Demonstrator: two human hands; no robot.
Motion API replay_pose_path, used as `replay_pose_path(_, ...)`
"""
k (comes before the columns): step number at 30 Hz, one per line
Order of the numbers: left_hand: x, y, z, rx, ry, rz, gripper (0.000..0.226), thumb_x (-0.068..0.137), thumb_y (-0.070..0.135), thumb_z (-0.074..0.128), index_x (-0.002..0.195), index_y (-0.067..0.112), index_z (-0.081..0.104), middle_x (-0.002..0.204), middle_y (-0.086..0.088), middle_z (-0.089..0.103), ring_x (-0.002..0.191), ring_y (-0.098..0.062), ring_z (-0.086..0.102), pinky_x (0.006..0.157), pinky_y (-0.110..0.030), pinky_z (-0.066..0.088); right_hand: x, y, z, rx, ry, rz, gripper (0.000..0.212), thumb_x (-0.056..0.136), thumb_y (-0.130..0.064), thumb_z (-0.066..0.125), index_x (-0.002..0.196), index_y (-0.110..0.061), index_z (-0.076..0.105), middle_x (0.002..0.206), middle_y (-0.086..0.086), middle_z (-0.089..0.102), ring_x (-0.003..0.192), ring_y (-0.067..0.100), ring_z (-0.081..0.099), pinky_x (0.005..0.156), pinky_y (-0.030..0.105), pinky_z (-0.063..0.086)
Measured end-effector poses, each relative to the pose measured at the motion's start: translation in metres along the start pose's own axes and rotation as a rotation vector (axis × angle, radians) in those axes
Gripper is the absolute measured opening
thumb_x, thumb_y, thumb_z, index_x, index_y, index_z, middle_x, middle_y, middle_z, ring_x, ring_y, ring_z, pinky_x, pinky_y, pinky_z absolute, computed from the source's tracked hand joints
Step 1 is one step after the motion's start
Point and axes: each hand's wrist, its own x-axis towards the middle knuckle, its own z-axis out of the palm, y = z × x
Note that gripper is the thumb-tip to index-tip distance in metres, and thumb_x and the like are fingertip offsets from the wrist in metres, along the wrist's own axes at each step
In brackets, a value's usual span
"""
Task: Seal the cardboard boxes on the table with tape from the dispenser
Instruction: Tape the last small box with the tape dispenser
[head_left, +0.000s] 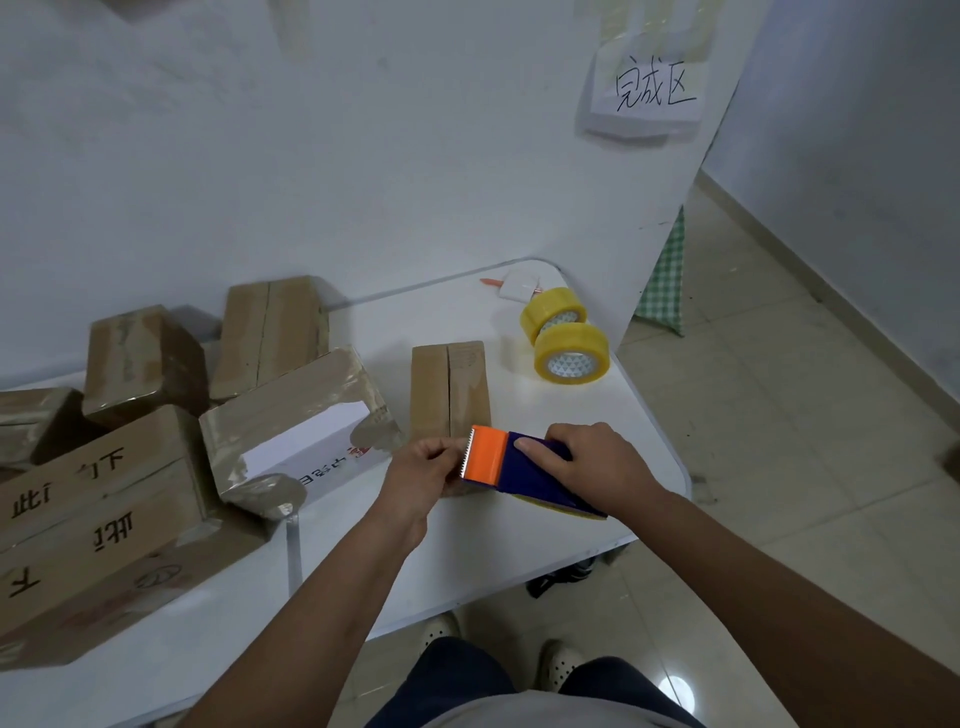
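My right hand grips the blue tape dispenser, whose orange serrated blade guard points left. My left hand pinches at the toothed blade end, apparently on the tape's free end, though clear tape is hard to make out. Just beyond both hands a small cardboard box lies on the white table, its top flaps meeting in a centre seam. The dispenser hovers over the box's near end.
Several more cardboard boxes crowd the table's left half, some wrapped in clear tape, one large with black characters. Two yellow tape rolls and a white item with an orange pen sit far right. The table edge drops to tiled floor at right.
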Motion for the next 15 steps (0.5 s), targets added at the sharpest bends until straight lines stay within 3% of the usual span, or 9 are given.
replay_pose_path(3, 0.007, 0.000, -0.020, -0.139, 0.104, 0.021, 0.012, 0.096, 0.009, 0.061, 0.091, 0.006, 0.072, 0.071, -0.003, 0.067, 0.069, -0.012, 0.060, 0.073, -0.021, 0.053, 0.005, 0.005, -0.004, -0.067, -0.029, 0.003, 0.057, 0.088, -0.071, 0.037, 0.086, -0.020, 0.062, 0.079, -0.003, 0.066, 0.069, 0.011, 0.061, 0.064, 0.028, 0.049)
replay_pose_path(5, 0.011, -0.003, -0.042, -0.167, 0.157, 0.012, 0.012, 0.096, 0.009, 0.061, 0.089, 0.004, 0.070, 0.072, -0.003, 0.064, 0.070, -0.011, 0.057, 0.074, -0.020, 0.051, 0.008, 0.013, -0.006, -0.118, -0.056, 0.015, 0.059, 0.088, -0.072, 0.036, 0.081, -0.019, 0.062, 0.075, -0.001, 0.065, 0.068, 0.013, 0.061, 0.064, 0.030, 0.049)
replay_pose_path(10, 0.009, -0.019, -0.059, -0.174, 0.095, -0.054, 0.016, 0.094, 0.020, 0.067, 0.093, 0.005, 0.070, 0.082, -0.005, 0.067, 0.074, -0.011, 0.060, 0.077, -0.023, 0.050, 0.014, 0.018, -0.005, -0.201, -0.109, 0.031, 0.060, 0.088, -0.073, 0.036, 0.074, -0.020, 0.059, 0.070, -0.002, 0.060, 0.066, 0.014, 0.058, 0.057, 0.027, 0.041)
replay_pose_path(15, 0.009, -0.024, -0.044, -0.193, 0.296, 0.012, 0.011, 0.091, 0.016, 0.070, 0.084, 0.007, 0.071, 0.077, -0.003, 0.065, 0.072, -0.010, 0.058, 0.071, -0.018, 0.049, 0.020, 0.014, -0.006, -0.226, -0.105, 0.066, 0.073, 0.081, -0.081, 0.031, 0.079, -0.017, 0.065, 0.071, 0.000, 0.064, 0.065, 0.013, 0.060, 0.056, 0.025, 0.041)
